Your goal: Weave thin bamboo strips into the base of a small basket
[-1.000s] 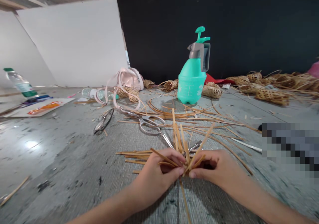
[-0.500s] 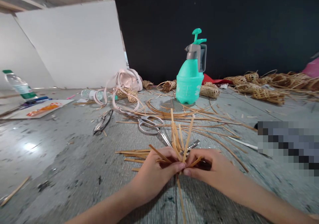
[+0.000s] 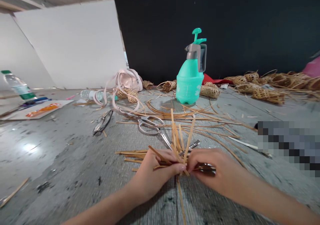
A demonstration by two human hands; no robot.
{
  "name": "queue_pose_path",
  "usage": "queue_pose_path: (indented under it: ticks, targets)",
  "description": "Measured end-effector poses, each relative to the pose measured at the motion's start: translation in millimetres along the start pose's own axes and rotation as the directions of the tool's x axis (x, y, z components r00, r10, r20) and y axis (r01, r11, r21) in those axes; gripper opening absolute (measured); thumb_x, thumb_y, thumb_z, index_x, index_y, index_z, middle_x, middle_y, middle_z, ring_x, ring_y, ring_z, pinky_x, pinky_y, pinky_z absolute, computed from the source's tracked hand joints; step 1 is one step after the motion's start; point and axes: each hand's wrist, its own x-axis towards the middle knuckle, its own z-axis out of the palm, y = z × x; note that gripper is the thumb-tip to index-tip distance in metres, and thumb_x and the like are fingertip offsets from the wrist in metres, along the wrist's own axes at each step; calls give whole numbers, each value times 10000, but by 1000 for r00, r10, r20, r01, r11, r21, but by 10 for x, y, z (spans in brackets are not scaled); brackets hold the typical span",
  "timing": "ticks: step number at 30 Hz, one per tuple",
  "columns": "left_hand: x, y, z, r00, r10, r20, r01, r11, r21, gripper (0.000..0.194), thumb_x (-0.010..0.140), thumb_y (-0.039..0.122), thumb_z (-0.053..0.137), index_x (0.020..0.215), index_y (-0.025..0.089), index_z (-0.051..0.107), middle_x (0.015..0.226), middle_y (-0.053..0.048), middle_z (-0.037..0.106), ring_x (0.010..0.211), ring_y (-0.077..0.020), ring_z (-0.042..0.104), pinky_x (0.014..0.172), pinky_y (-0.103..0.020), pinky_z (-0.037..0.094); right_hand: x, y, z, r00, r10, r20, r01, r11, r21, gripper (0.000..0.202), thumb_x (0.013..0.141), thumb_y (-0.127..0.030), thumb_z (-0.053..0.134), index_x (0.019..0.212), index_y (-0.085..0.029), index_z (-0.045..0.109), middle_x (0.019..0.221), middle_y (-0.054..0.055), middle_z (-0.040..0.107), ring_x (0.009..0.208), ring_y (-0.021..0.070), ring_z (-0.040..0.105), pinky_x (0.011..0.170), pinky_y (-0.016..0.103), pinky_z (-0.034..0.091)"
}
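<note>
Two bare hands at near centre, above a weathered grey work surface (image 3: 75, 171). Left hand (image 3: 155, 171): nearly closed, with thumb and forefinger pinching flat tan plant-fibre strips (image 3: 190, 135) at the crossing point. Right hand (image 3: 215, 166): fingers curled inward, fingertips just beside the same crossing; firm grip on a strip not confirmable from this view.

Position of strips: gathered at the crossing between both sets of fingertips, with ends fanned away from the body, out to the left beneath the left hand, and one long end toward the near edge.

Extent of completion, by judgement: early stage. Done: strips brought together and crossed at one point. Left: long ends free on several sides, with no closed wall or finished rim visible. Exact interlacing at the centre hidden by fingers.

Adjacent items: silver metal scissors (image 3: 165, 140) just beyond the left hand; slender metal tool (image 3: 193, 145) behind the crossing, type unclear. Farther back: loose long tan strips (image 3: 162, 113), turquoise plastic pump sprayer (image 3: 188, 84) standing upright, and open-weave tan baskets (image 3: 268, 94) lying at far right.
</note>
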Motion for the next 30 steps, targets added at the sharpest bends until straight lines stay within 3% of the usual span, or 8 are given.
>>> queue_pose_path:
  ticks: [5,10,14,17,22,30]
  targets:
    - [22,13,16,984,-137,-115,138,990,6,149,709,201,615,608,115,682,637,-54,632,614,-156,538,584,-252,427,-38,8,-57,998,-56,29,59,989,-137,243,747,-15,468,673,-217,581,700,-5,615,692,153,552,645,282,431]
    - [28,-8,20,986,-131,-106,129,991,-23,134,693,197,622,602,110,670,612,-35,606,597,-138,511,573,-233,415,-72,-58,-54,996,-89,30,94,946,-309,207,764,-31,502,734,-208,604,759,-5,620,755,162,534,710,319,418]
    - [27,-20,24,985,-121,-120,118,993,-27,141,694,198,617,588,114,656,590,-23,583,587,-131,499,561,-227,404,-88,-93,2,990,-132,-49,105,924,-368,145,772,-93,550,795,-222,614,884,8,612,855,193,518,774,373,403]
    - [24,-15,27,984,-129,-120,123,991,-57,132,688,196,619,591,116,658,606,-32,599,606,-142,519,585,-241,424,-94,-77,80,991,-69,-119,29,949,-314,100,761,-134,585,812,-220,587,898,25,600,866,212,515,762,389,414]
    - [22,-16,34,987,-130,-97,121,988,-91,97,680,189,628,631,124,682,658,-54,642,661,-174,563,632,-269,442,-114,-60,205,985,69,-158,-86,991,-101,191,725,-108,553,860,-239,517,884,10,592,821,182,541,701,338,454]
    - [13,-27,23,990,-52,-128,50,999,-20,123,692,128,623,580,119,675,602,-16,565,617,-132,516,577,-223,402,-77,-91,223,980,112,-162,-106,993,43,208,701,-49,509,793,-235,485,789,-18,585,774,152,552,684,305,453]
